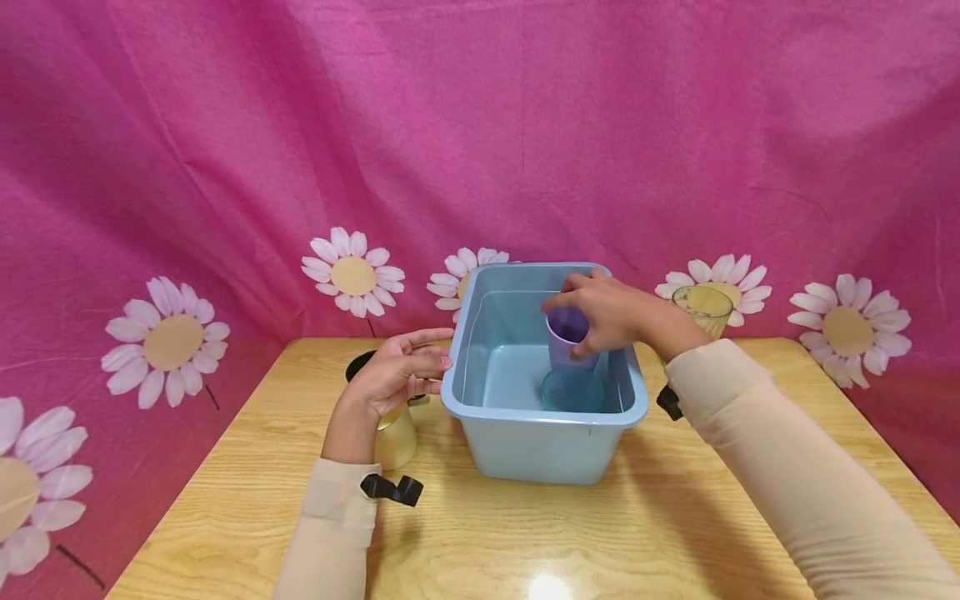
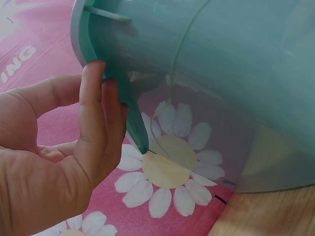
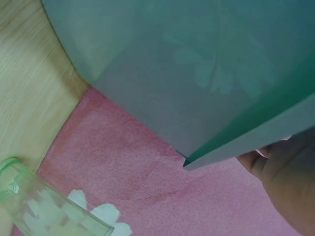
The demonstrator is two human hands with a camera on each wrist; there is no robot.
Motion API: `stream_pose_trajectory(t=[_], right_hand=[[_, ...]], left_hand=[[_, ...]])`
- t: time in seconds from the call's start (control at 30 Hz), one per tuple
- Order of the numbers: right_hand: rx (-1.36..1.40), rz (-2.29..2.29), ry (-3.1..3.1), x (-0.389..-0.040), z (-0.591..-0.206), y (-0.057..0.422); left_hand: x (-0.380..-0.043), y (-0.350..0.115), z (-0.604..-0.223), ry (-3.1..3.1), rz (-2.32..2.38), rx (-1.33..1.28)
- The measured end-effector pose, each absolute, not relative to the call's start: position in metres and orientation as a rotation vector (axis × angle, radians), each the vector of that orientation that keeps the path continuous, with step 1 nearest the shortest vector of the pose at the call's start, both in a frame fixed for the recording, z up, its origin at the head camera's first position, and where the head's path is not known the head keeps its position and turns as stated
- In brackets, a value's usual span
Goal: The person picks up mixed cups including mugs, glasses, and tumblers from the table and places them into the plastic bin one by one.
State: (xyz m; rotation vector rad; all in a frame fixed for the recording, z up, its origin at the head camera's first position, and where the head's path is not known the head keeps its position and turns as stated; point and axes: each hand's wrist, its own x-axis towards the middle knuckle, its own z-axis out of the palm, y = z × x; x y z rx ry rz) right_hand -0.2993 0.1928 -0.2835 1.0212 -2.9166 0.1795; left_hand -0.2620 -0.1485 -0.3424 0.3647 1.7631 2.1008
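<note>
A pale blue plastic tub [image 1: 536, 450] stands on the table. Inside it, at the right side, my right hand [image 1: 611, 310] grips a purple cup [image 1: 572, 346] from above, thumb on the near side and fingers on the far side of its rim. Below the cup a round teal see-through piece [image 1: 562, 396] lies on the tub floor. My left hand [image 1: 397, 367] has its fingers extended against the tub's left rim; in the left wrist view those fingers [image 2: 93, 113] reach up under the rim's edge. The right wrist view shows only part of my right hand [image 3: 290, 182] beyond the rim.
A yellowish metallic cup [image 1: 397, 442] stands below my left hand, and a black rounded thing [image 1: 358, 364] is partly hidden behind that hand. To the tub's right a clear green-tinted glass [image 1: 702, 304] stands near my right wrist. A pink flowered cloth [image 1: 525, 125] hangs behind the table.
</note>
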Motion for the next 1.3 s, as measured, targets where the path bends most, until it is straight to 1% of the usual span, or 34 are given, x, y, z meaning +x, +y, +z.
stream_pose_trajectory(t=[0.2, 1.3], right_hand=[[0.992, 0.201, -2.968, -0.297, -0.287, 0.191], [1.022, 0.154, -3.090, -0.306, -0.302, 0.189]], left_hand=[[-0.263, -0.148, -0.343, 1.763, 2.103, 0.357], [-0.262, -0.149, -0.343, 1.745, 2.106, 0.363]])
